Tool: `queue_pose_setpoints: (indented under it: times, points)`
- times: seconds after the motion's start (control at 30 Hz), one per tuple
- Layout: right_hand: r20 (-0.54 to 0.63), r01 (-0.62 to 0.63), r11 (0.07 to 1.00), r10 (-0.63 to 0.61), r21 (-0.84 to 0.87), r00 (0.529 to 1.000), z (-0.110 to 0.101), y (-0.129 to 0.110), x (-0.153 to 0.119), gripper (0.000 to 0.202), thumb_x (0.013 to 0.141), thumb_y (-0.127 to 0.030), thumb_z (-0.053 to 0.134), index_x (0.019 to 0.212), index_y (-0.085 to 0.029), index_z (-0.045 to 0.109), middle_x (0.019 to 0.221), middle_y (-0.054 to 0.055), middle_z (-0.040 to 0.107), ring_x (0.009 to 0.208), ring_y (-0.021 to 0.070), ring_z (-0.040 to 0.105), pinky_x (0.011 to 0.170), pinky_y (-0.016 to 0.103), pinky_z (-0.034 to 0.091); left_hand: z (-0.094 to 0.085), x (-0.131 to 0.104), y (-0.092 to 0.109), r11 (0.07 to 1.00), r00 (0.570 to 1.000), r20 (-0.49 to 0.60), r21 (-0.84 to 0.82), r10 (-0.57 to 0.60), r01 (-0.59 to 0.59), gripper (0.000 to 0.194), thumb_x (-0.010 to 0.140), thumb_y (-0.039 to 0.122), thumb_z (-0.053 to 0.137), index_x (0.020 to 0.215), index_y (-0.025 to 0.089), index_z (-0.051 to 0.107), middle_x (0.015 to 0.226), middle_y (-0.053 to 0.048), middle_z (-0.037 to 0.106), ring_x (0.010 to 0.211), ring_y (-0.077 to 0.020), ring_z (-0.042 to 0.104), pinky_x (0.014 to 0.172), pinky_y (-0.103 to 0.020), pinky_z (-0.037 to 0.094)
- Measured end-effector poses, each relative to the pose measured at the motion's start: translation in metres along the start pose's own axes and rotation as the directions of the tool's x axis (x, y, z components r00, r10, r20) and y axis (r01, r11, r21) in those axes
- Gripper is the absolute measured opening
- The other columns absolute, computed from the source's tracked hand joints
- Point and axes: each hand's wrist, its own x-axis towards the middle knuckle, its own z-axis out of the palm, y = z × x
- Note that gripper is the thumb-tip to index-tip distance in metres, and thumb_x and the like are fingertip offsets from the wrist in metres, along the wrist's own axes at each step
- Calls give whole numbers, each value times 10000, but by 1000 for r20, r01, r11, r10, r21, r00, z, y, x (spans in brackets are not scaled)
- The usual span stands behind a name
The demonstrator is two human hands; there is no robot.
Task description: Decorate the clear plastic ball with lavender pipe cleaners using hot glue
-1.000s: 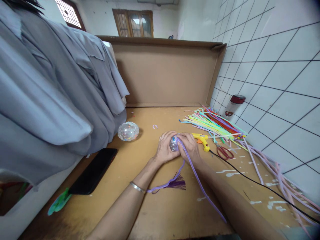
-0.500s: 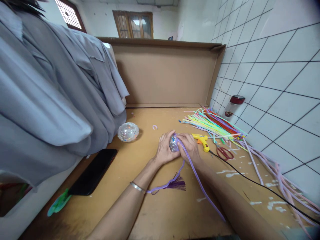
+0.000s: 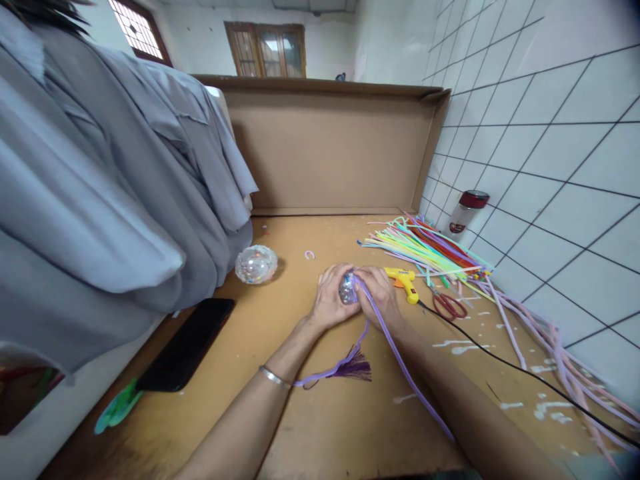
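Note:
A small clear, glittery ball [image 3: 347, 289] sits between my two hands over the middle of the table. My left hand [image 3: 331, 297] is wrapped round its left side. On the right, my right hand [image 3: 377, 293] presses a purple pipe cleaner [image 3: 395, 347] against the ball, and the strand's long end runs down across my right forearm. Another purple strand hangs below the hands and leads to a dark purple tassel [image 3: 355, 368] lying on the table. A larger clear ball [image 3: 256, 264] rests to the left, apart from my hands.
A yellow glue gun [image 3: 407, 283] with a black cord lies right of my hands, beside red-handled scissors [image 3: 450, 307]. Colourful pipe cleaners [image 3: 425, 247] and a red-lidded jar [image 3: 466, 213] are by the tiled wall. A black phone [image 3: 187, 343] lies left. Cardboard [image 3: 330, 153] stands behind.
Both hands keep their hold on the small ball, with only a slight shift of the fingers. The purple strand's lower end has moved slightly right.

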Motion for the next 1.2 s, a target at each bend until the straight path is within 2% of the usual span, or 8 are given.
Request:
queue_pose_setpoints:
  times: [0.3, 0.5, 0.6, 0.7, 0.8, 0.87, 1.13, 1.2]
  points:
    - [-9, -10, 1000, 10, -6, 1000, 1, 1, -1, 285, 942, -248, 479, 1190, -207, 615, 1054, 112, 637, 970, 256, 582, 866, 434, 514, 4, 0, -1, 997, 999, -9, -69, 32, -33, 717, 698, 405, 740, 1322, 229, 434, 1285, -119, 571, 1197, -301, 560, 1048, -505, 457]
    - [31, 41, 998, -42, 43, 999, -1, 7, -3, 336, 917, -195, 458, 1226, -203, 590, 1095, 107, 637, 1014, 239, 591, 892, 397, 503, 7, 0, -5, 989, 998, -41, -141, -39, 33, 730, 649, 338, 769, 1299, 231, 455, 1262, -108, 581, 1176, -297, 569, 1047, -510, 467]
    - [18, -110, 979, 114, -172, 993, -9, 18, -1, 332, 912, -200, 410, 1178, -161, 604, 1100, 132, 648, 1031, 258, 591, 905, 411, 474, 8, -1, -6, 967, 982, -70, -199, -176, 159, 780, 604, 332, 817, 1293, 242, 463, 1279, -105, 568, 1201, -305, 562, 1070, -521, 452]
    - [11, -374, 750, 452, -546, 892, -23, 30, 4, 340, 924, -293, 430, 1106, -85, 627, 1061, 204, 652, 1037, 325, 592, 878, 448, 460, 7, 1, -5, 920, 946, -74, -266, -317, 287, 805, 588, 336, 832, 1296, 257, 458, 1307, -98, 551, 1236, -307, 555, 1087, -530, 438]
    - [68, -426, 480, 721, -767, 690, -35, 40, 7, 537, 921, -488, 479, 1087, -1, 632, 1052, 290, 638, 1000, 378, 623, 799, 454, 477, 6, 3, -4, 884, 922, -58, -312, -382, 347, 833, 563, 314, 845, 1300, 237, 463, 1307, -109, 552, 1243, -311, 557, 1096, -526, 430]
    - [104, -423, 404, 811, -811, 575, -38, 44, 6, 628, 901, -563, 499, 1093, 19, 635, 1050, 297, 644, 988, 375, 649, 782, 431, 485, 5, 4, -4, 875, 917, -55, -327, -395, 357, 850, 547, 283, 850, 1304, 222, 470, 1309, -119, 552, 1244, -313, 557, 1104, -523, 421]
    - [22, -631, 316, 904, -709, 427, -34, 61, 0, 569, 852, -508, 529, 1165, -40, 608, 1069, 237, 689, 1021, 351, 675, 759, 381, 492, 2, 5, 0, 873, 922, -53, -345, -384, 344, 851, 522, 237, 866, 1289, 226, 499, 1314, -110, 561, 1242, -322, 554, 1120, -528, 406]
    - [-35, -681, 315, 894, -661, 447, -37, 61, 2, 557, 840, -495, 528, 1178, -58, 598, 1092, 230, 689, 1009, 355, 674, 746, 378, 481, 1, 6, 0, 865, 916, -49, -352, -399, 358, 851, 520, 249, 868, 1285, 226, 497, 1316, -109, 562, 1242, -325, 556, 1113, -539, 411]
